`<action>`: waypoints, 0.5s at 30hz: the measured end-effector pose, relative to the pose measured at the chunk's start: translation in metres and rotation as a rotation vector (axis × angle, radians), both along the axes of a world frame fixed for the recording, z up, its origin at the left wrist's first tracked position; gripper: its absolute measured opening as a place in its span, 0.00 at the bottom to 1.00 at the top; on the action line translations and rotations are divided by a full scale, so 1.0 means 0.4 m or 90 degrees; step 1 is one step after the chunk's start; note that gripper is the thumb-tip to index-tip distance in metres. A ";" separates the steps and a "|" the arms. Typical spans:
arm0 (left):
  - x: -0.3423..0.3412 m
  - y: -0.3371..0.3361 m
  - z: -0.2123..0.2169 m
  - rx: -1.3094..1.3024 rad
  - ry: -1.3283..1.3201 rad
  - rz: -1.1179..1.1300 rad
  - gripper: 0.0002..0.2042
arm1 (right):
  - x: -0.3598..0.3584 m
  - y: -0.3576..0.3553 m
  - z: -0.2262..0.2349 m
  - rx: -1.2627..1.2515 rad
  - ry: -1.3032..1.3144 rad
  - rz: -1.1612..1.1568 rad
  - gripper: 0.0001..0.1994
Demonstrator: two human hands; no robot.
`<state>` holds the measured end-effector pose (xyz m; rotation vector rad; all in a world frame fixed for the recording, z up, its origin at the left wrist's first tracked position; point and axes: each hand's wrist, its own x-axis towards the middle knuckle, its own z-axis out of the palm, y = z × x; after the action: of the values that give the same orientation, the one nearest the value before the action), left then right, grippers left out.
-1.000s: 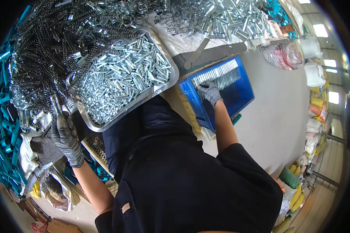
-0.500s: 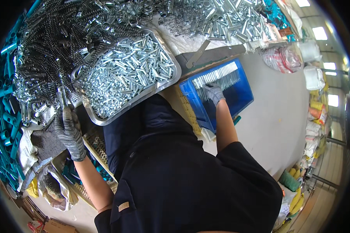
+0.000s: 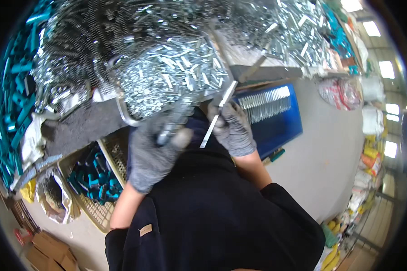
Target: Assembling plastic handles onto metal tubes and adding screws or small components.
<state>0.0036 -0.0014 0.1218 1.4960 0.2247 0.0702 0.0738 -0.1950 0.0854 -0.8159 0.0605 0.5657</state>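
Note:
My left hand (image 3: 153, 149), in a grey knit glove, is closed around a shiny metal tube (image 3: 178, 118), smeared by motion. Close by on the right, my gloved right hand (image 3: 234, 128) pinches a slim, bright metal strip (image 3: 209, 134) that slants upward to the right. Both hands are in front of my body, just below the metal tray (image 3: 127, 116) of small silvery pins and tubes. Behind my right hand is a blue bin (image 3: 282, 131), with a row of slim silvery pieces along its far side.
Dark coil springs (image 3: 86, 49) heap up behind the tray, silvery tubes (image 3: 298, 27) at the far right. Teal parts (image 3: 20, 99) pile at the left. Below the bench edge (image 3: 83, 124) stands a cream crate (image 3: 92, 210) holding teal-and-black pieces. Cardboard boxes (image 3: 52, 250) lie at lower left.
My left hand has come right from the springs with the metal tube. My right hand has left the blue bin and moved in beside it, now holding the metal strip.

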 end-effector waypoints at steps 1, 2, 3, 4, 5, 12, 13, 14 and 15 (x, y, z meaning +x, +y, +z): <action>-0.007 -0.003 -0.019 0.155 0.006 -0.011 0.13 | -0.009 0.048 0.012 -0.032 -0.003 0.005 0.16; -0.014 -0.003 -0.025 0.098 0.069 -0.009 0.12 | -0.014 0.083 0.018 -0.063 -0.007 0.011 0.17; -0.019 -0.004 -0.024 0.036 0.130 -0.009 0.12 | -0.014 0.097 0.024 -0.084 -0.042 0.042 0.17; -0.021 0.000 -0.026 0.071 -0.015 0.055 0.10 | -0.013 0.110 0.029 -0.105 -0.078 0.073 0.18; -0.025 0.016 -0.022 0.040 0.014 0.059 0.10 | -0.013 0.127 0.035 -0.125 -0.120 0.079 0.20; -0.056 0.055 -0.032 0.095 0.018 0.056 0.13 | -0.027 0.140 0.052 -0.236 -0.230 0.127 0.21; -0.057 0.056 -0.025 0.087 0.006 0.051 0.13 | -0.029 0.140 0.060 -0.239 -0.230 0.128 0.21; -0.059 0.057 -0.022 0.084 0.007 0.051 0.13 | -0.030 0.141 0.069 -0.303 -0.286 0.123 0.21; -0.059 0.061 -0.019 0.054 0.022 0.036 0.12 | -0.031 0.141 0.075 -0.367 -0.342 0.117 0.21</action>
<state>-0.0201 0.0229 0.1142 1.5757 0.2950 0.1012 0.0613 -0.1388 0.1153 -1.5250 -0.3624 0.4877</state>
